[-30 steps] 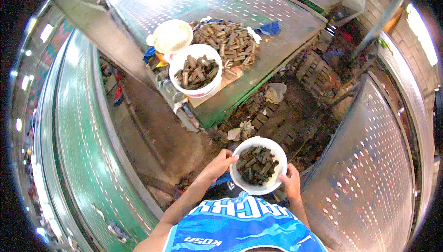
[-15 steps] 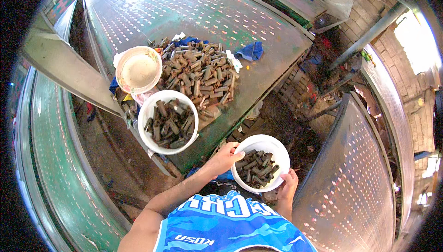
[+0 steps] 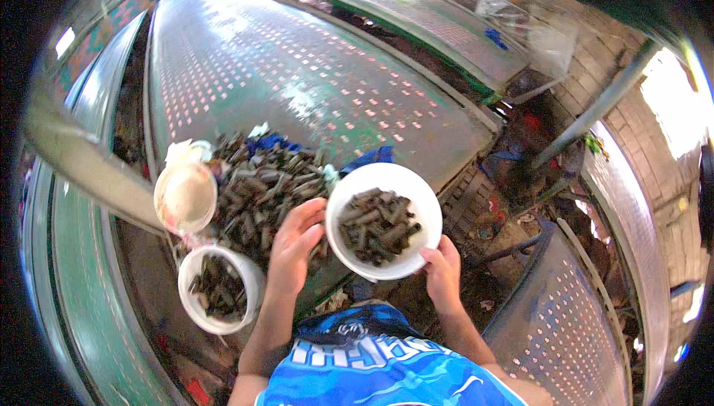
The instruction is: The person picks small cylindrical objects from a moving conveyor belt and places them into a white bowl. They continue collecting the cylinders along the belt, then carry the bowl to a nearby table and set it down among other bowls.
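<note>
A white plastic bucket point(image 3: 429, 213) is raised in front of me, tilted so its opening shows. Short dark brown cylindrical pieces point(image 3: 378, 227) lie inside it. My right hand point(image 3: 444, 272) grips its right lower rim, thumb over the edge. Beside the left wall is my left hand point(image 3: 292, 250), its fingers stretched out; whether the fingertips touch the wall is hard to tell. A heap of similar pieces point(image 3: 260, 190) sits on the table behind. To the left stands a second white bucket point(image 3: 253, 287) holding more of them.
A pale round basin point(image 3: 186, 196) rests left of the heap. Blue cloth point(image 3: 368, 159) lies on the large perforated metal table point(image 3: 297, 71). Another perforated panel point(image 3: 565, 317) leans at the right. Debris covers the floor beneath the table's right edge.
The bucket in my hands has risen and moved left, toward the heap. My left hand's thumb has come off its rim and the fingers have straightened. The view has shifted.
</note>
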`<state>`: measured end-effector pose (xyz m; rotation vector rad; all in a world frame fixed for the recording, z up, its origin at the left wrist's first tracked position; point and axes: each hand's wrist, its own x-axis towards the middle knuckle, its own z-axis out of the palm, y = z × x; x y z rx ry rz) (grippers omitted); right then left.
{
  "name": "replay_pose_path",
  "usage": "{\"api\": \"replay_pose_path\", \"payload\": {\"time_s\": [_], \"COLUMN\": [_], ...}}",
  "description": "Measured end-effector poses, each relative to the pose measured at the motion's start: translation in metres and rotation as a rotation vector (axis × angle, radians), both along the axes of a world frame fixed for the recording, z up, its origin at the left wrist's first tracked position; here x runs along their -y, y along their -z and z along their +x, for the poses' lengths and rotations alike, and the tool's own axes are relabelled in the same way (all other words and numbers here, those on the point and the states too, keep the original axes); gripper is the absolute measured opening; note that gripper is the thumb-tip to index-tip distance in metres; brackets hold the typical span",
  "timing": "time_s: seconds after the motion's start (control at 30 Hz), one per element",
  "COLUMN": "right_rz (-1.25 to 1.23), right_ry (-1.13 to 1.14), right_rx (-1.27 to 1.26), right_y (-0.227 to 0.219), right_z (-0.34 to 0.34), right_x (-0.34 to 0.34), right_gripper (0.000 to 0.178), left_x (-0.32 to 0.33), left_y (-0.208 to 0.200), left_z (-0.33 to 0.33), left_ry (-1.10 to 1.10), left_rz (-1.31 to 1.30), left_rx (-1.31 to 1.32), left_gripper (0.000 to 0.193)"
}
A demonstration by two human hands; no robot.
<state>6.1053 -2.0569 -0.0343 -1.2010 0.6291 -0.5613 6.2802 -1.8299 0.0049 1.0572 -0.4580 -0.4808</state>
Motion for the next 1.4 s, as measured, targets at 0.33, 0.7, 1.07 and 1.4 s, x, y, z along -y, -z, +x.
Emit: {"api": "replay_pose_path", "payload": {"time_s": [0.33, 0.7, 1.07, 1.4], "right_rz": [-0.118, 0.006, 0.126, 0.052], "right_ry": [-0.003, 0.055, 0.484, 0.433], "right_rx": [0.028, 0.172, 0.159, 0.286], "right_y": [0.106, 0.128, 0.118, 0.135], "right_z": [0.108, 0.091, 0.153, 0.203], "right_x": [0.068, 0.065, 0.044, 0.013], "right_gripper": [0.026, 0.027, 0.025, 0.040], "left_x": [-0.018, -0.030, -0.136, -0.255], "left_y": [0.068, 0.083, 0.067, 0.118], "left_z": [-0.091, -0.135, -0.193, -0.344], "left_ry": [0.117, 0.088, 0.114, -0.059], "left_rz": [0.900, 0.849, 0.971, 0.955], "left_rx": [-0.154, -0.175, 0.092, -0.079], "left_gripper": [0.030, 0.030, 0.039, 0.045]}}
